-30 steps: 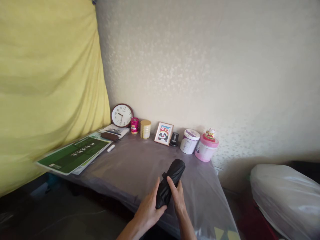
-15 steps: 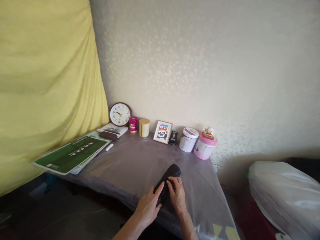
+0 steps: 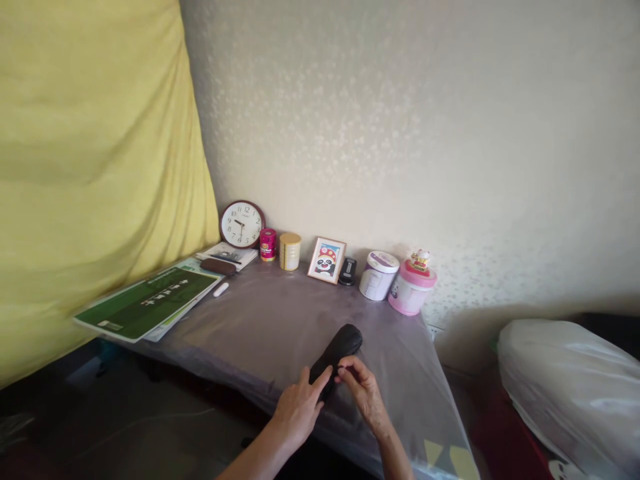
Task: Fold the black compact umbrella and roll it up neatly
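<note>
A black folded umbrella (image 3: 345, 341) lies slantwise on the grey-covered table (image 3: 260, 320), close to its front edge. My left hand (image 3: 299, 408) grips its near end from the left, with the index finger laid along it. On the other side my right hand (image 3: 364, 390) pinches a small dark bit at the umbrella's side, perhaps its strap, between thumb and fingertips. What exactly sits in that pinch is too small to make out.
Along the wall stand a clock (image 3: 243, 224), a pink tin (image 3: 268, 245), a yellow-lidded can (image 3: 290, 252), a panda picture frame (image 3: 327, 261), a black stapler-like item (image 3: 347, 271) and two tubs (image 3: 379, 277). A green booklet (image 3: 150, 303) lies left; a plastic-wrapped bundle (image 3: 570, 373) sits right.
My right hand has drawn slightly away to the right from the umbrella, its fingertips still pinched at the side. My left hand keeps its hold. The view has shifted a little.
</note>
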Demonstrator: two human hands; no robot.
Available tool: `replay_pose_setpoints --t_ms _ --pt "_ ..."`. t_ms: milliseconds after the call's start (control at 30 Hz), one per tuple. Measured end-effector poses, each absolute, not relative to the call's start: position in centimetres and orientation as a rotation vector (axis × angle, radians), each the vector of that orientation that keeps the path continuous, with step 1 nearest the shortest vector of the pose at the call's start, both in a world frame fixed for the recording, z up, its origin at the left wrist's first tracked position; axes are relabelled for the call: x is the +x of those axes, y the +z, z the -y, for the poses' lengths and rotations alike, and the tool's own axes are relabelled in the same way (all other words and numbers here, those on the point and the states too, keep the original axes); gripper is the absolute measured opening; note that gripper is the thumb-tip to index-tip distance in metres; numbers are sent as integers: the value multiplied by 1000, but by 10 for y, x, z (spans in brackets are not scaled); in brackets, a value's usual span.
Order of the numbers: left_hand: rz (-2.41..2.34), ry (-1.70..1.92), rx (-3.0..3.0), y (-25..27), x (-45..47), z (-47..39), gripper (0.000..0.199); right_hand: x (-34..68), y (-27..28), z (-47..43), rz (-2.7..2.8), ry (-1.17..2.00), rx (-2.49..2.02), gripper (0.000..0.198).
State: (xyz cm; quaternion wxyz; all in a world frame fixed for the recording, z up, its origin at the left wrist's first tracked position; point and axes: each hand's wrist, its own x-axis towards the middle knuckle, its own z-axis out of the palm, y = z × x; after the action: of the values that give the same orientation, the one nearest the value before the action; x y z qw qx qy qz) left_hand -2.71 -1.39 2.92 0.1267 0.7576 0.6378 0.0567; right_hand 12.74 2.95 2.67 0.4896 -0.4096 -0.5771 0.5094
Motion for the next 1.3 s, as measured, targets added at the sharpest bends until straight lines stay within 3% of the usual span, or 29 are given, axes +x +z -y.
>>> replay_pose_setpoints --t_ms 200,433,733,933,1067,1300 --pt "-1844 181 2191 27 -28 16 67 117 27 -50 1392 1244 -1119 31" --pt "-1864 241 2157 25 -28 16 65 106 28 -61 1628 1001 -1270 17" --pt "-1712 370 2076 24 -48 26 75 113 34 -64 1259 1103 -1214 36" --pt "-1711 400 2041 14 -53 33 81 109 40 -68 1634 995 -1158 24" --pt "-1709 442 2055 15 -53 36 87 105 33 -68 1772 901 -1200 29" --pt "-1664 453 2148 15 -52 36 86 105 36 -60 1534 1101 -1083 24"
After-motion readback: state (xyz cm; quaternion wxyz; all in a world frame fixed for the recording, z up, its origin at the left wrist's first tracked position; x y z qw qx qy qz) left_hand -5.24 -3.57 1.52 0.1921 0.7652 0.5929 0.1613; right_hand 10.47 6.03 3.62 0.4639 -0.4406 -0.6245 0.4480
